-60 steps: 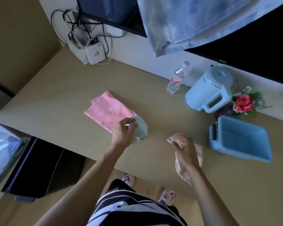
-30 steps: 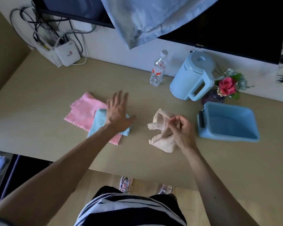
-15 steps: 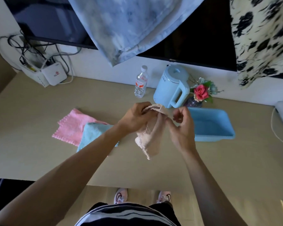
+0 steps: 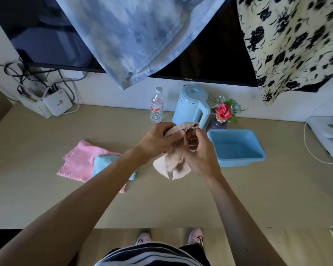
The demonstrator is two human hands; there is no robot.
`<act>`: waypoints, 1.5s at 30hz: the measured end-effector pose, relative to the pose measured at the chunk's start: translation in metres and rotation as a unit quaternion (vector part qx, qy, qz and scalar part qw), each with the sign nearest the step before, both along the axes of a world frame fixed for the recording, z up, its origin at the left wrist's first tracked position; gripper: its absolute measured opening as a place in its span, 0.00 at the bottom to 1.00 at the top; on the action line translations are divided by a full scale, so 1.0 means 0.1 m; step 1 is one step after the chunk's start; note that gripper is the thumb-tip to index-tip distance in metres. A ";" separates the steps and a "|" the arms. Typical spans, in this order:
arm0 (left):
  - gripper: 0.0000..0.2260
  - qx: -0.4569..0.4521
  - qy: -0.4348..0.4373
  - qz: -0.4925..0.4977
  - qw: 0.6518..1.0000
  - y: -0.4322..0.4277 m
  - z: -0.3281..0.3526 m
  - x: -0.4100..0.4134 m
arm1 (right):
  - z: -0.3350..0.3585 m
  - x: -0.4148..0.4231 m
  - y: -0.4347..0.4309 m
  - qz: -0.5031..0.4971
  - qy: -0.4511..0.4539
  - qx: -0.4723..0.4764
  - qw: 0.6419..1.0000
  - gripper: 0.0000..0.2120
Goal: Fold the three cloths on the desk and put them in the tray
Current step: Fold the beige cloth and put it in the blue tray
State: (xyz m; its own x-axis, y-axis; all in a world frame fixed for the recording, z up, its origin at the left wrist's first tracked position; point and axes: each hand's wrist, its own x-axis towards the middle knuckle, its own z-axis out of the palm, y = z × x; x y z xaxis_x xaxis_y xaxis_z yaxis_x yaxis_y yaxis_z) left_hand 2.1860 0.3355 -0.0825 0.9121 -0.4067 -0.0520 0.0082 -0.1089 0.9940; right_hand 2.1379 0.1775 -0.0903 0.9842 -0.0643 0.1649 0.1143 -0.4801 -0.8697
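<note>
A beige cloth (image 4: 170,166) hangs bunched above the desk, held up between both hands. My left hand (image 4: 158,141) grips its upper edge, and my right hand (image 4: 198,150) pinches the cloth just beside it. To the left, a pink cloth (image 4: 79,162) lies flat on the desk. A light blue cloth (image 4: 102,164) rests on top of the pink one, partly hidden by my left forearm. The blue tray (image 4: 258,150) stands to the right of my hands with nothing visible inside.
Along the back wall stand a water bottle (image 4: 156,106), a light blue kettle (image 4: 190,108) and a vase with a red flower (image 4: 222,114). A white router with cables (image 4: 56,104) sits back left. Fabric hangs overhead.
My left hand left the blue cloth on the pink one and joined my right hand on the beige cloth, which both hands lifted off the desk.
</note>
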 end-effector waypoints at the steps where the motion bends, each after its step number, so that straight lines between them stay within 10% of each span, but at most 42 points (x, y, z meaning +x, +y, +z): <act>1: 0.14 0.017 -0.009 0.001 1.000 0.01 0.00 0.01 | 0.01 0.00 -0.01 0.007 -0.001 0.017 1.000 0.09; 14: 0.13 0.248 -0.183 0.028 0.951 0.29 -0.04 0.20 | -0.05 0.05 -0.63 -0.048 -0.008 0.061 0.997 0.11; 22: 0.06 0.366 -0.247 0.009 0.897 0.43 -0.36 0.41 | -0.25 0.26 -0.85 -0.097 0.040 -0.070 0.992 0.04; 35: 0.07 0.302 -0.433 0.032 0.849 0.68 -0.20 0.38 | -0.10 -0.01 -1.15 -0.092 -0.085 -0.034 0.992 0.06; 45: 0.06 0.376 -0.246 -0.144 0.882 0.82 -1.47 -0.40 | -1.29 -0.76 -1.16 0.062 0.180 -0.128 0.973 0.06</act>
